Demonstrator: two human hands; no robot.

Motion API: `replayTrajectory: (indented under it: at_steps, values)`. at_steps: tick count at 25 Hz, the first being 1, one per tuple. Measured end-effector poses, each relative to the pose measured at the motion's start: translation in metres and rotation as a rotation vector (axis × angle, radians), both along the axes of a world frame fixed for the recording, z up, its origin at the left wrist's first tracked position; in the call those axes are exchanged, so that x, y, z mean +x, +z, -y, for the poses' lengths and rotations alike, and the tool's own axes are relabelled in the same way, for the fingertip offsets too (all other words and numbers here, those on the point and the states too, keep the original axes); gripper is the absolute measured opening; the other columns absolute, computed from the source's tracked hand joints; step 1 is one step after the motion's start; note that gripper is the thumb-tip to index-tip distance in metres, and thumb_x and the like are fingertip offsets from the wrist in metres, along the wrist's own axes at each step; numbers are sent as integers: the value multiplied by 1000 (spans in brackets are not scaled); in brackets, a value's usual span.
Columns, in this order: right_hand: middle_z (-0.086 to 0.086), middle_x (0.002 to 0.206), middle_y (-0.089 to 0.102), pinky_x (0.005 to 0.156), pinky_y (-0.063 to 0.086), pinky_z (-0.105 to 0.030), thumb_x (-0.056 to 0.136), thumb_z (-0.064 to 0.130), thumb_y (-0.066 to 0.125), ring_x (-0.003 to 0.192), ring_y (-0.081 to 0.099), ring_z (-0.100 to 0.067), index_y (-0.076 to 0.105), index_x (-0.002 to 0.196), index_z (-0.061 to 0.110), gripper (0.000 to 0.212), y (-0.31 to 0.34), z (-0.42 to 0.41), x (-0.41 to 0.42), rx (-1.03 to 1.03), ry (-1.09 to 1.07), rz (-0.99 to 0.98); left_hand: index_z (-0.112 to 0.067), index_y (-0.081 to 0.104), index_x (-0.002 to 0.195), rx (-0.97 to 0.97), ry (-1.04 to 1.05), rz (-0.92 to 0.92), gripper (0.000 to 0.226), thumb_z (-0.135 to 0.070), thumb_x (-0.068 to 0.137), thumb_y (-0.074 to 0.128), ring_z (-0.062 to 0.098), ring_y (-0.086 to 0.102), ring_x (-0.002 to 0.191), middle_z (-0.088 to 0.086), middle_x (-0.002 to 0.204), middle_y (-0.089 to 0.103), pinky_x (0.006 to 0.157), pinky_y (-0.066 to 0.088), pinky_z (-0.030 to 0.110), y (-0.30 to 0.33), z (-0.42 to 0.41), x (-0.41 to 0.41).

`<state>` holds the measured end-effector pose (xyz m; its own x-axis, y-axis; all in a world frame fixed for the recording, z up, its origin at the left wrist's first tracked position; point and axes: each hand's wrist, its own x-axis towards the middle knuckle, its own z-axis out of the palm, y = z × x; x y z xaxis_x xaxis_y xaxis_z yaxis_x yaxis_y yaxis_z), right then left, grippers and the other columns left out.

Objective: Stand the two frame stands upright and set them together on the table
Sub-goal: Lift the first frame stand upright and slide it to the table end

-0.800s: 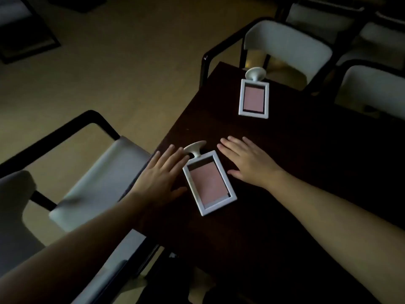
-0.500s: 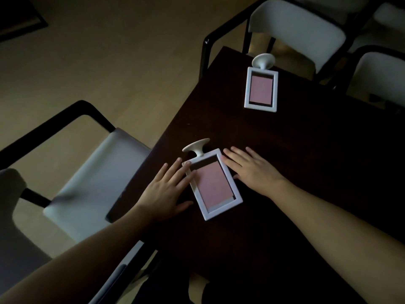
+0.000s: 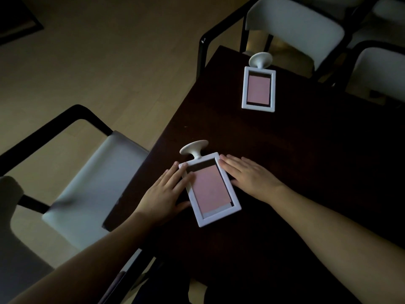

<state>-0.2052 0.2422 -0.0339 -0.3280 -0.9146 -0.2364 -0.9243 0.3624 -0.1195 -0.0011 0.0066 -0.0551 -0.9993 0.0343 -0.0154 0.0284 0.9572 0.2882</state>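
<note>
Two white frame stands with pink inserts lie flat on a dark wooden table [image 3: 306,163]. The near frame stand [image 3: 209,188] lies by the table's left edge, its round foot pointing away from me. My left hand [image 3: 163,193] lies flat against the frame's left side, fingertips over its white border. My right hand [image 3: 247,175] rests flat against its right side, fingers touching the border near the top corner. Neither hand has lifted it. The far frame stand [image 3: 258,89] lies flat near the table's far corner, foot at the far edge, untouched.
A white-cushioned chair with a black frame [image 3: 87,178] stands left of the table, close to my left arm. Two more such chairs [image 3: 293,25] [image 3: 381,71] stand beyond the far edge. Pale wooden floor lies to the left.
Both hands have closed in on the near frame stand, from just beside it to pressing on its two long sides. The far frame stand has not moved.
</note>
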Motion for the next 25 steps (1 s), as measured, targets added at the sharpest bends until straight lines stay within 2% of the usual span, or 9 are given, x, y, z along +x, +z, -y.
replayTrajectory:
  at_steps: [4,7,9,13,16,18,20,22,25]
  values:
    - [4,164,14,116,14,-33,101,23,52,149,10,-11,14,156,21,67,16,-3,1,-83,-44,82,-34,16,158,206,6,-3,82,-71,92,46,16,2,154,-1,169,11,118,28,47,9,10,-4]
    - [-1,161,27,116,26,-36,100,12,53,148,22,-16,27,154,16,60,31,-6,4,-193,-85,176,-41,21,155,336,18,12,77,-72,91,49,10,4,153,-7,169,12,118,29,47,15,18,-12]
    - [-3,159,32,113,31,-38,98,4,54,145,28,-18,32,152,15,59,40,-7,7,-250,-149,243,-45,27,153,420,31,26,72,-71,90,53,8,9,153,-12,167,16,118,30,47,18,23,-20]
    - [-2,154,41,110,35,-36,96,9,58,140,37,-16,39,150,19,57,52,-7,9,-323,-279,359,-56,36,144,596,107,13,57,-70,91,54,1,29,145,-18,161,31,114,36,37,27,27,-39]
    - [4,145,52,104,42,-38,98,7,52,130,49,-16,50,143,23,47,55,-3,9,-416,-433,455,-66,42,134,730,209,13,48,-75,88,52,-6,36,139,-22,155,39,110,36,30,36,23,-53]
    - [6,133,61,98,47,-37,101,13,51,118,57,-13,58,134,23,36,55,0,8,-483,-486,457,-63,48,132,812,263,13,47,-74,87,54,-8,42,134,-22,150,47,108,37,28,41,20,-61]
    - [5,121,67,90,51,-36,101,20,51,107,63,-13,63,126,24,27,56,4,7,-509,-492,409,-55,56,130,872,302,14,45,-73,88,52,-8,51,125,-27,135,59,102,43,29,45,16,-68]
    - [1,116,69,86,52,-35,102,22,50,103,65,-19,66,120,24,24,56,9,3,-511,-522,375,-50,61,125,907,332,17,43,-73,90,49,-3,60,113,-27,121,66,93,48,32,47,13,-77]
    - [-7,115,69,82,52,-40,102,21,48,102,65,-27,68,114,17,23,55,15,-3,-499,-576,332,-48,65,116,948,396,9,42,-76,90,46,5,65,105,-23,110,70,83,49,33,48,10,-92]
